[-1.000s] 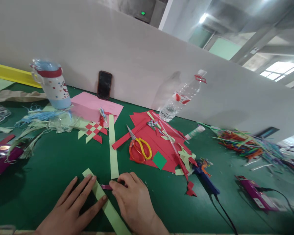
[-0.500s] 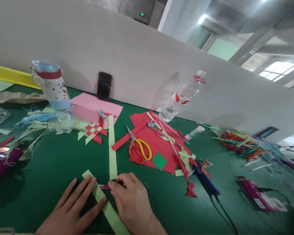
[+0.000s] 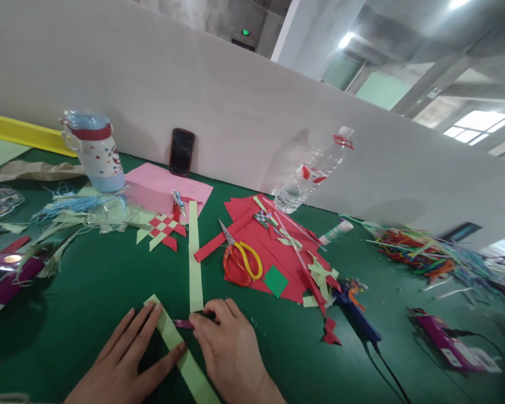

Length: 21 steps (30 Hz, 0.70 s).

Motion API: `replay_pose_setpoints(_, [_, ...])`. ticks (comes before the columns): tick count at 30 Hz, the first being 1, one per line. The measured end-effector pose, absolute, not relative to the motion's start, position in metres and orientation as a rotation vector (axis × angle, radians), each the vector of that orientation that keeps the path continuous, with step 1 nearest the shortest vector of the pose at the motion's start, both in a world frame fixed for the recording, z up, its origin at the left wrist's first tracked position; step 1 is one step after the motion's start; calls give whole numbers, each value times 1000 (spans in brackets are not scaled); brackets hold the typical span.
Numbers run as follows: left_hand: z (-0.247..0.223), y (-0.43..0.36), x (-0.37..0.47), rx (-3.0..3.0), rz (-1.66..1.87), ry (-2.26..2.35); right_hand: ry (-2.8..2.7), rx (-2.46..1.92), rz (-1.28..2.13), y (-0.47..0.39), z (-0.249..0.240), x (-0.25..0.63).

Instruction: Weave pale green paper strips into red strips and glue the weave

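Observation:
My left hand (image 3: 130, 354) lies flat with its fingers apart, pressing a pale green paper strip (image 3: 196, 377) onto the green tabletop. The strip slants from under my fingertips toward the bottom edge. My right hand (image 3: 232, 349) is closed around a small purple cutter (image 3: 184, 324), most of it hidden by the fingers. Its thin tip points left toward the strip's edge; whether it touches the paper I cannot tell. Another pale green strip (image 3: 196, 280) lies upright in view, just beyond my right fingertips. Scissors (image 3: 242, 262) with red and yellow handles rest on red paper (image 3: 292, 283).
A woven red and green paper piece (image 3: 163, 229) lies by pink paper (image 3: 151, 180). Along the wall stand a flask (image 3: 103, 160), a phone (image 3: 182, 151) and a water bottle (image 3: 307, 179). At right are a corded blue glue gun (image 3: 359, 320) and a purple device (image 3: 441, 342).
The view has shifted slightly, so everything sits a little lower and to the right. Both hands keep nearly the same pose on the strip and cutter.

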<state>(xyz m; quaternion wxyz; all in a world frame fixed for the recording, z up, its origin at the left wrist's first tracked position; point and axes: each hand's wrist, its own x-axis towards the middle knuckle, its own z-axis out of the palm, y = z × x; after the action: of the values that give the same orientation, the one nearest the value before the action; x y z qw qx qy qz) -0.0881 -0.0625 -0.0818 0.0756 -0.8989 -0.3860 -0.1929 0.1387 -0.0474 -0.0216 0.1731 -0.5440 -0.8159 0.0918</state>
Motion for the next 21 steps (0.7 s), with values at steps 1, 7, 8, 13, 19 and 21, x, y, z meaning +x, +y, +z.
replay_pose_setpoints(1, [-83,-63,-88,-2692,-569,-1156,-2315,-1545,252,-47,-22,138])
replay_pose_setpoints(7, [-89,-62,-88,-2607,-533,-1138,-2314,-1538,243,-48,-26,136])
replay_pose_setpoints(8, [-89,-61,-88,-2614,-519,-1146,-2311,-1540,248,-48,-25,136])
replay_pose_setpoints(13, [-92,-59,-92,-2639,-502,-1076,-2307,-1541,263,-48,-24,139])
replay_pose_setpoints(19, [-86,-61,-91,-2662,-500,-1121,-2309,-1536,266,-48,-25,143])
replay_pose_setpoints(21, [-84,-61,-90,-2665,-511,-1128,-2316,-1550,269,-48,-23,145])
